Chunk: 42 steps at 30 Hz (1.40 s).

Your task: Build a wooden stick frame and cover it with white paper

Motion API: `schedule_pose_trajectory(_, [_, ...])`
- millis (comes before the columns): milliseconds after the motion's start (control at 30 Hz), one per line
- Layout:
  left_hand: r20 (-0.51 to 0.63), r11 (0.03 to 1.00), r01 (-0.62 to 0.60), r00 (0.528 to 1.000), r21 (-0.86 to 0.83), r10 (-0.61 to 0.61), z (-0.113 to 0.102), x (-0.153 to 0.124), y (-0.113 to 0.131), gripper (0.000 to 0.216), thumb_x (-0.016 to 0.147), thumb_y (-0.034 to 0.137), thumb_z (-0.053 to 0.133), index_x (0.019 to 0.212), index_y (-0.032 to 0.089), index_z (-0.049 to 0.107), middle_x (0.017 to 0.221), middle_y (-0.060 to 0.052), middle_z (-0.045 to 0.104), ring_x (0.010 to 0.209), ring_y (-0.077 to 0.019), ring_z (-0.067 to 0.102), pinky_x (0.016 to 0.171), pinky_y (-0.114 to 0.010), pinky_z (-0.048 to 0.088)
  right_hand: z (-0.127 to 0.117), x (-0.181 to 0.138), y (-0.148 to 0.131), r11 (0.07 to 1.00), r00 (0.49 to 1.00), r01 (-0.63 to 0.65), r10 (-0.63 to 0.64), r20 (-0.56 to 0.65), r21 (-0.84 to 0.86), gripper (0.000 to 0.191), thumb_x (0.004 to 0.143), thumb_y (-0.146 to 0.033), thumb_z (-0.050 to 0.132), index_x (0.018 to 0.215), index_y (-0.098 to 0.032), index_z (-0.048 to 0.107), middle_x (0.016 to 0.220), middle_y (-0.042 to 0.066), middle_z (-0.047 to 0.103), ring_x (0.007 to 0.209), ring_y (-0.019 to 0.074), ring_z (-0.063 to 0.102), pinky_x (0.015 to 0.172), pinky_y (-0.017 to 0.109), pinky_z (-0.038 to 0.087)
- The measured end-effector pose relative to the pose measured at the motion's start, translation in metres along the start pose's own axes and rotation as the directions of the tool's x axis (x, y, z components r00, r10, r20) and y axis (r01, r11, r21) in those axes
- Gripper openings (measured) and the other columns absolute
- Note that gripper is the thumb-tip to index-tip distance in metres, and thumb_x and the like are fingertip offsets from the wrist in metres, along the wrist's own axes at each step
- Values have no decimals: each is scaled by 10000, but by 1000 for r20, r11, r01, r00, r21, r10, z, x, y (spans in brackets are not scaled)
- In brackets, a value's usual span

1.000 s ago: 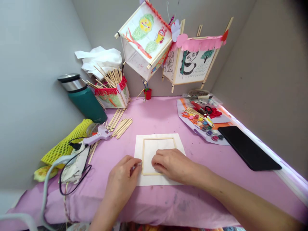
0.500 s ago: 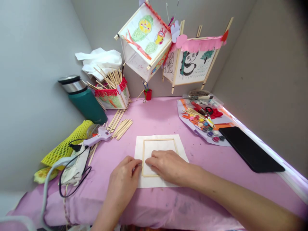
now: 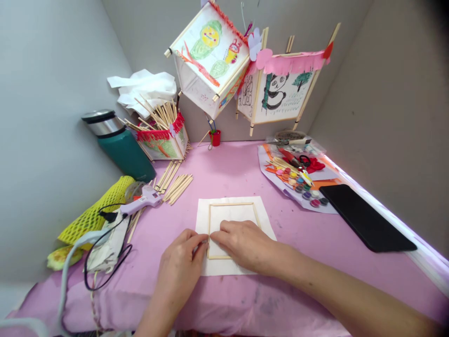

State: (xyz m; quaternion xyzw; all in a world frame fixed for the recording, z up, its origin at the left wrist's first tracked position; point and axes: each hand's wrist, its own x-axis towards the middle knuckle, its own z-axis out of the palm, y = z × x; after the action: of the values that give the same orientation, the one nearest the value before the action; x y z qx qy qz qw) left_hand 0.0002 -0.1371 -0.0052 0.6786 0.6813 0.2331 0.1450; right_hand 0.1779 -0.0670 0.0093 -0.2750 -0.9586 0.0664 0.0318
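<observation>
at the near edge of the table, left hand (image 3: 178,267): wrist turned inward, fingers curled, thumb and fingertips (image 3: 199,242) pinched together just beside the left side of the frame. i can make out something small and pale at the pinch, but from here i cannot tell what it is or how firmly it is held.
right hand (image 3: 242,245): forearm reaching in from the lower right, fingers lying nearly flat and close together, tips down on the paper inside the frame, near its left stick. i see nothing gripped in it.
wooden stick frame (image 3: 233,204): a thin square lying flat on a white paper sheet (image 3: 203,215), with its left side between the hands and the right hand's fingers over its lower left part.
left of the sheet: a lilac hot glue gun (image 3: 143,200) lies beside loose craft sticks (image 3: 178,187) on the pink tablecloth (image 3: 245,299).
right of the sheet: paint pots (image 3: 300,185) sit on a paper sheet of coloured scraps (image 3: 270,161), with a black flat pad (image 3: 365,217) beside them.
far end: a green flask (image 3: 121,150) stands near a paper box of sticks (image 3: 161,140), with two paper lanterns (image 3: 208,61) hanging above.
</observation>
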Motion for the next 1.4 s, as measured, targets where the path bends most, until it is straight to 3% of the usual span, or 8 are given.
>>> schedule_pose_trajectory(267, [-19,1000,-23,1000,-8,23,2,0,-2,245,887,270,459,965,247,690,856,-17,640,752,-155,616,693,-266,459,1,-1,0,999,1000,-9,8,24,33,197,944,-228,439,1073,-210,587,858,31,579,676,135,512,531,263,265])
schedule_pose_trajectory(467, [-9,1000,-17,1000,-22,17,2,0,-1,234,883,266,465,966,242,683,881,-18,643,771,-156,619,697,-271,458,1,0,-1,1000,1000,-10,10,6,23,181,935,-230,450,1049,-209,588,847,29,578,676,135,510,521,272,231])
schedule_pose_trajectory(700, [-28,999,-32,999,-21,32,3,0,-2,249,876,257,469,992,236,689,853,-20,643,744,-152,621,672,-261,460,1,0,-2,999,999,-25,25,21,28,189,935,-245,449,1053,-217,594,856,30,581,697,153,523,560,262,292])
schedule_pose_trajectory(1233, [16,998,-5,1000,-64,6,1,0,-3,246,885,259,480,1014,219,686,849,-16,616,731,-142,586,681,-271,426,4,-2,-1,1000,999,-6,6,-48,8,201,962,-273,412,1017,-222,598,812,13,577,659,141,506,533,270,246])
schedule_pose_trajectory(1400, [6,998,-14,1000,-62,14,1,3,-4,250,877,262,485,1011,219,692,844,-18,628,731,-146,598,668,-261,429,-1,-3,0,996,998,-26,31,-54,82,225,961,-271,413,955,-202,627,829,15,592,671,124,512,547,269,245])
